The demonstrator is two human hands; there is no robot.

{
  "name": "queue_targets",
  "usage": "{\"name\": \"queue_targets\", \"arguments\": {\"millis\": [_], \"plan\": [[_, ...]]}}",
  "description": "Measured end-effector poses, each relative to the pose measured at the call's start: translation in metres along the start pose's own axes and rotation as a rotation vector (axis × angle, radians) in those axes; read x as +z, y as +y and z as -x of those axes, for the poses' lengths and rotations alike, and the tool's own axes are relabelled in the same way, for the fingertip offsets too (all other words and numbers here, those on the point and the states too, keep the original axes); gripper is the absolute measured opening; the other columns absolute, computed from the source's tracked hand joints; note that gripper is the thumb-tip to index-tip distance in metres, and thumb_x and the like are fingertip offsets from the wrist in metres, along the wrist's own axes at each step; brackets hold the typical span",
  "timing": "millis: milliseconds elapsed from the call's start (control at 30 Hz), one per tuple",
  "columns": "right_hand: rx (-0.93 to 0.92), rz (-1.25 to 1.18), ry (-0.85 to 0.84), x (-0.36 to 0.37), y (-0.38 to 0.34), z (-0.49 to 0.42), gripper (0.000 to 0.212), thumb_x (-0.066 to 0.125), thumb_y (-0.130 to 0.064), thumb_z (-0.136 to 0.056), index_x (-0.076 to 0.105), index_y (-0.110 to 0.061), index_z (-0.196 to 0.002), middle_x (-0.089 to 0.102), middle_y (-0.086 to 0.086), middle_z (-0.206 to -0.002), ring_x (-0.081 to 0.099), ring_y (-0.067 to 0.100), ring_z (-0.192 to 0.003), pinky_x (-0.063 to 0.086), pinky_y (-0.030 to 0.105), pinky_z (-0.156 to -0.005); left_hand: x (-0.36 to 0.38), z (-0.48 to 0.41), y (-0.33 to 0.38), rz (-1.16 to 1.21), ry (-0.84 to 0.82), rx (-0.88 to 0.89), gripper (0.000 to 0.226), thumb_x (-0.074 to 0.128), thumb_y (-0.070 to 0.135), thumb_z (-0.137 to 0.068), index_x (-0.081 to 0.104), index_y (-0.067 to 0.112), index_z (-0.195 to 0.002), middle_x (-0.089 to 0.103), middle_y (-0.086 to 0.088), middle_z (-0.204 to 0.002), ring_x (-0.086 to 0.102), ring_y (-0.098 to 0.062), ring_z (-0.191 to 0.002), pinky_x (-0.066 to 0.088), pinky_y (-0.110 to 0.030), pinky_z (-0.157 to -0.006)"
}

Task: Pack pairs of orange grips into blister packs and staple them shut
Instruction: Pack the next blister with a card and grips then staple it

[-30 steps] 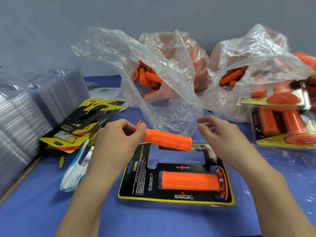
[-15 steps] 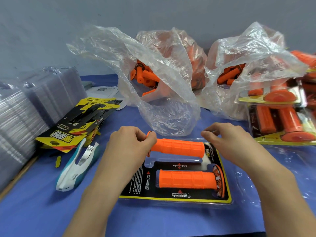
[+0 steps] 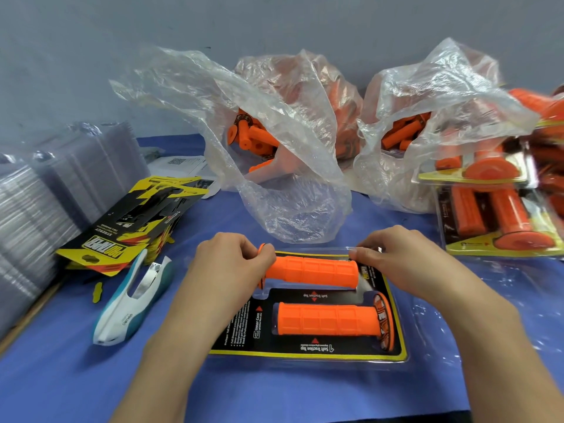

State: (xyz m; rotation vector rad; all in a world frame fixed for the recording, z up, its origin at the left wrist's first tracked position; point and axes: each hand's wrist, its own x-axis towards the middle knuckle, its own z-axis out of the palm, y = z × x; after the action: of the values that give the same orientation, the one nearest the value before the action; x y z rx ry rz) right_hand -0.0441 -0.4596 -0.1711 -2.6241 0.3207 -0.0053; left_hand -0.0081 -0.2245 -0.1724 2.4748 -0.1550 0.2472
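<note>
Left hand point(image 3: 232, 264) pinches flanged end of upper grip point(image 3: 314, 271), which lies across far cavity. Right hand point(image 3: 399, 261), fingers curled, touches its plain end; hold unclear. Glossy clear blister pack point(image 3: 305, 356) has black-yellow card. Ribbed lower grip point(image 3: 326, 322) sits in near cavity.

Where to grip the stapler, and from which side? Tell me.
Best grip the stapler round its white-and-teal body at mid-length, from above, with the nearer left hand. It lies flat on the blue table, long axis pointing away, both flanks free; avoid the metal mouth at its far end.
</note>
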Motion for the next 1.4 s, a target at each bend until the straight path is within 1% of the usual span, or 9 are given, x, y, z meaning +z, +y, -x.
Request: {"name": "queue_targets", "arguments": {"millis": [200,400,533,633,800,900,1167,1333,1400], "plan": [[-0.017,-0.048,0.000,0.001,0.002,-0.002,0.016,0.061,-0.045,-0.092,0.071,-0.034,-0.086,0.064,-0.015,-0.079,0.062,0.012,-0.087,0.048,0.033,-0.074,0.004,-0.002,-0.004,-0.007,-0.030,-0.004,0.043,0.057,0.044,-0.089,0.068,0.007,-0.069,0.068,-0.002,-0.060,0.064,-0.016,-0.067,0.052,-0.036,-0.070],[-0.044,-0.063,0.010,0.003,0.005,-0.005,0.016,0.062,-0.044,-0.093,0.064,-0.038,-0.078,0.059,-0.020,-0.072,0.059,0.008,-0.082,0.046,0.033,-0.070,0.005,-0.002,-0.008,-0.013,-0.079,-0.025,0.041,0.056,0.043,-0.091,0.069,0.009,-0.071,0.064,0.013,-0.049,0.059,0.001,-0.069,0.040,-0.015,-0.056],[-0.044,-0.073,0.012,0.003,0.006,-0.005,0.014,0.062,-0.043,-0.093,0.067,-0.035,-0.083,0.062,-0.018,-0.076,0.059,0.007,-0.083,0.045,0.033,-0.070,0.008,-0.004,-0.009,-0.012,-0.090,-0.050,0.041,0.057,0.044,-0.089,0.070,0.008,-0.073,0.068,0.004,-0.054,0.064,-0.012,-0.070,0.051,-0.031,-0.070],[-0.037,-0.068,0.012,0.003,0.006,-0.005,0.014,0.062,-0.044,-0.092,0.066,-0.037,-0.082,0.062,-0.018,-0.077,0.060,0.009,-0.085,0.046,0.033,-0.071,0.010,-0.006,-0.010,0.014,-0.110,-0.089,0.039,0.059,0.045,-0.088,0.067,0.010,-0.073,0.069,-0.001,-0.058,0.065,-0.020,-0.066,0.055,-0.038,-0.069],[-0.029,-0.061,0.018,0.004,0.005,-0.005,0.016,0.061,-0.044,-0.093,0.070,-0.033,-0.086,0.069,-0.011,-0.085,0.061,0.010,-0.085,0.047,0.033,-0.073,0.013,-0.005,-0.012,-0.038,-0.130,-0.100,0.038,0.058,0.051,-0.089,0.063,0.018,-0.070,0.064,0.010,-0.049,0.055,-0.004,-0.054,0.042,-0.027,-0.054],[-0.023,-0.071,0.026,0.003,0.005,-0.004,0.017,0.061,-0.043,-0.093,0.072,-0.030,-0.090,0.071,-0.008,-0.089,0.061,0.012,-0.087,0.049,0.035,-0.077,0.012,-0.005,-0.012,-0.068,-0.134,-0.079,0.035,0.058,0.056,-0.089,0.059,0.024,-0.074,0.060,0.008,-0.047,0.058,-0.003,-0.063,0.035,-0.027,-0.053],[-0.030,-0.101,0.054,0.001,0.006,-0.003,0.033,0.048,-0.061,-0.093,0.067,-0.034,-0.100,0.062,-0.016,-0.086,0.059,0.014,-0.089,0.041,0.032,-0.073,-0.009,-0.016,-0.019,0.025,-0.038,-0.094,0.039,0.048,0.058,-0.093,0.058,0.024,-0.076,0.066,0.002,-0.071,0.062,-0.022,-0.066,0.052,-0.038,-0.072],[-0.082,-0.142,0.146,-0.004,0.000,-0.002,0.038,0.041,-0.062,-0.093,0.064,-0.034,-0.106,0.061,-0.015,-0.095,0.057,0.013,-0.093,0.045,0.036,-0.082,-0.023,-0.023,-0.035,0.075,0.007,-0.140,0.037,0.048,0.046,-0.098,0.062,0.017,-0.081,0.066,-0.004,-0.066,0.058,-0.011,-0.044,0.048,-0.032,-0.062],[-0.110,-0.187,0.172,-0.005,-0.005,0.001,0.037,0.042,-0.061,-0.093,0.064,-0.035,-0.107,0.064,-0.014,-0.103,0.058,0.014,-0.101,0.047,0.040,-0.089,-0.024,-0.023,-0.041,0.073,-0.002,-0.164,0.037,0.048,0.045,-0.098,0.062,0.016,-0.080,0.067,-0.005,-0.066,0.060,-0.015,-0.049,0.052,-0.035,-0.066]]}}
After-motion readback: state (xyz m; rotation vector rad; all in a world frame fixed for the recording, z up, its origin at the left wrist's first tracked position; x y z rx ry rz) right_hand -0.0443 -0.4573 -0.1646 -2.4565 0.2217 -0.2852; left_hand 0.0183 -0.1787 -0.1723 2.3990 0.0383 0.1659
